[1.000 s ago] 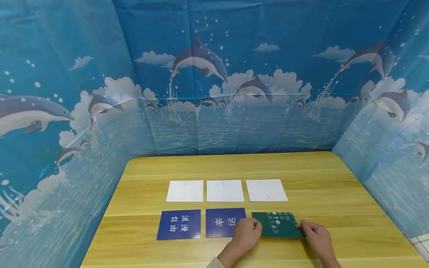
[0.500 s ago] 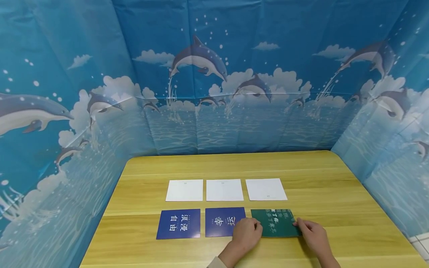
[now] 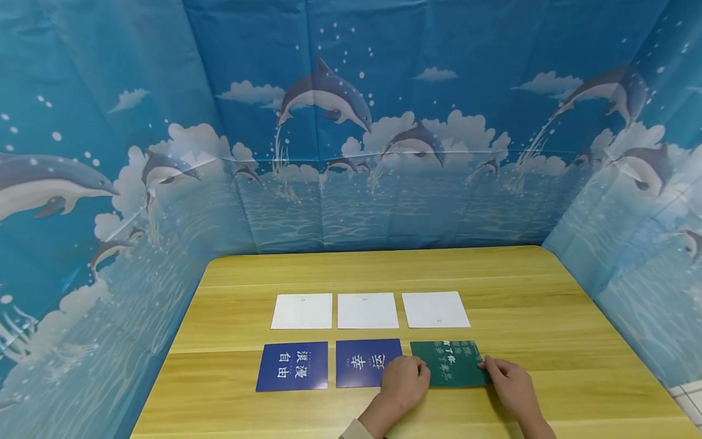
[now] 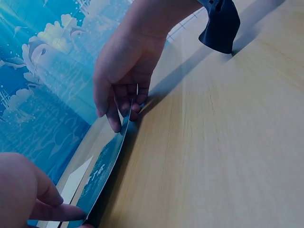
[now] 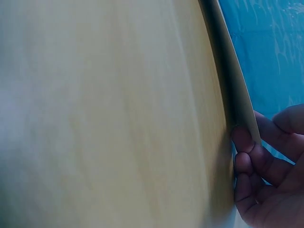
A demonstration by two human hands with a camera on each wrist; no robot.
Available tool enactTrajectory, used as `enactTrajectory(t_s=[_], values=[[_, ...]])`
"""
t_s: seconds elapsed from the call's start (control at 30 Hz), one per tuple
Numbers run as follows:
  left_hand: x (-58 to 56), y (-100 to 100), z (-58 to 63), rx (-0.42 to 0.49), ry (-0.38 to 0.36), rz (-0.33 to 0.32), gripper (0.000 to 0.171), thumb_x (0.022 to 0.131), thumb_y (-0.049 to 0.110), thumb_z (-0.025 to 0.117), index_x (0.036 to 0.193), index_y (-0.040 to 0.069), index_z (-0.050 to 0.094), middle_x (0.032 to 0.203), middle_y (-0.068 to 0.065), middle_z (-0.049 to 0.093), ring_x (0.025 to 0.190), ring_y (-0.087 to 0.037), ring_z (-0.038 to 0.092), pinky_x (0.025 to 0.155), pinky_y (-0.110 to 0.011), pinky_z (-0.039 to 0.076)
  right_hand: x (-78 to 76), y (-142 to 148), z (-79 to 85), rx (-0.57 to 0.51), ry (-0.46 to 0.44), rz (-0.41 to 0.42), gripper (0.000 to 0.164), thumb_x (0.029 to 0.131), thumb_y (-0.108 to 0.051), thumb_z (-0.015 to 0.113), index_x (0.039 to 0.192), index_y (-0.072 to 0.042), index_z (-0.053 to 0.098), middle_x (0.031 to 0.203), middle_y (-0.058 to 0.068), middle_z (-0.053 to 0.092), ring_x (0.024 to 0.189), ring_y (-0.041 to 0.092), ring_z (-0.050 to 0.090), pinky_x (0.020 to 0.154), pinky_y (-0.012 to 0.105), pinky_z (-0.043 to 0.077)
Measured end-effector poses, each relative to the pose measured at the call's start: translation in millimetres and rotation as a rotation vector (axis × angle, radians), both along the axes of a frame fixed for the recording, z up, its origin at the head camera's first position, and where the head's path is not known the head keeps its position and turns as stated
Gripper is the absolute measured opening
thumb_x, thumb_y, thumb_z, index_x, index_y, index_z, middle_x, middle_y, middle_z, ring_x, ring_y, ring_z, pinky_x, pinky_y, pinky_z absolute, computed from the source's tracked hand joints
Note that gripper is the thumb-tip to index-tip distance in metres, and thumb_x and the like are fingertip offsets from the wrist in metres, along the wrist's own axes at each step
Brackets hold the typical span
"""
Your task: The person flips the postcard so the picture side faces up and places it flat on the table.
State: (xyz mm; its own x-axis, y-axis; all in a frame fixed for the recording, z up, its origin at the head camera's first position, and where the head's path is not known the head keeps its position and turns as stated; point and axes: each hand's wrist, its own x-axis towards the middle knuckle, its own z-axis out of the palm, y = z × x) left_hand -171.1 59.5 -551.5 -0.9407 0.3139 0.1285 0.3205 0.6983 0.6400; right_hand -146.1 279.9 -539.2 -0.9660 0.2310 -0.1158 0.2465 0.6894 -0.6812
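A green card (image 3: pixel 457 366) with white lettering lies at the right end of the front row, its near side raised off the table. My left hand (image 3: pixel 404 385) pinches its left edge, and my right hand (image 3: pixel 512 385) pinches its right edge. In the left wrist view the card (image 4: pixel 107 161) is seen edge-on, slightly bowed, between both hands. The right wrist view shows thumb and fingertips (image 5: pixel 244 140) on either side of the card's edge. Beside my left hand lies a blue card (image 3: pixel 359 364), partly covered by that hand.
Another blue card (image 3: pixel 292 367) lies at the front row's left end. Behind are three white cards, the left one (image 3: pixel 302 311), the middle one (image 3: pixel 367 311) and the right one (image 3: pixel 436 310). A dolphin-print curtain (image 3: pixel 351 201) borders the wooden table (image 3: pixel 548 305).
The green card's far edge has shifted slightly away from me and its near edge sits a little lower. Both hands keep their grip; the right hand has moved slightly left.
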Motion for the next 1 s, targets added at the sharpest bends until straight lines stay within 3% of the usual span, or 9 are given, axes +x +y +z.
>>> enactTrajectory(t_s=[0.17,0.27,0.4,0.57,1.0], values=[[0.0,-0.7,2.5,-0.021,-0.010,0.010,0.039,0.087,0.020,0.052,0.050,0.019,0.039,0.080,0.008,0.066,0.064,-0.004,0.056,0.051,-0.020,0.038,-0.8,-2.5,0.2,0.008,-0.003,0.006,0.045,0.097,-0.033,0.040,0.091,-0.001,0.071,0.113,0.028,0.057,0.110,0.047,0.046,0.086,0.054,0.038],[-0.2,-1.4,4.0,-0.028,-0.015,0.018,0.039,0.087,0.020,0.052,0.051,0.019,0.038,0.069,0.008,0.062,0.056,-0.003,0.051,0.049,-0.020,0.036,-1.8,-3.7,0.4,0.008,-0.017,0.006,0.045,0.097,-0.034,0.040,0.092,-0.001,0.071,0.113,0.028,0.057,0.110,0.046,0.046,0.085,0.054,0.039],[-0.1,-1.4,5.9,-0.034,-0.001,0.024,0.039,0.086,0.019,0.051,0.050,0.018,0.034,0.052,0.010,0.041,0.046,-0.004,0.035,0.045,-0.021,0.030,-3.0,-4.4,0.2,0.011,-0.028,0.002,0.045,0.097,-0.034,0.040,0.092,-0.002,0.071,0.114,0.028,0.056,0.111,0.046,0.046,0.085,0.054,0.039],[0.4,-0.8,6.6,-0.042,-0.002,0.020,0.041,0.086,0.018,0.051,0.050,0.018,0.030,0.048,0.008,0.022,0.043,-0.007,0.022,0.041,-0.023,0.023,-4.0,-4.3,-0.3,0.022,-0.036,0.003,0.045,0.097,-0.034,0.040,0.093,-0.001,0.071,0.115,0.028,0.056,0.110,0.046,0.046,0.085,0.054,0.039],[1.2,-0.9,8.4,-0.051,-0.006,0.016,0.043,0.087,0.018,0.051,0.051,0.019,0.028,0.047,0.008,0.017,0.043,-0.008,0.016,0.040,-0.023,0.019,-4.2,-6.6,0.8,0.043,-0.038,-0.001,0.045,0.097,-0.033,0.039,0.094,0.000,0.070,0.115,0.029,0.055,0.110,0.047,0.046,0.085,0.055,0.038]])
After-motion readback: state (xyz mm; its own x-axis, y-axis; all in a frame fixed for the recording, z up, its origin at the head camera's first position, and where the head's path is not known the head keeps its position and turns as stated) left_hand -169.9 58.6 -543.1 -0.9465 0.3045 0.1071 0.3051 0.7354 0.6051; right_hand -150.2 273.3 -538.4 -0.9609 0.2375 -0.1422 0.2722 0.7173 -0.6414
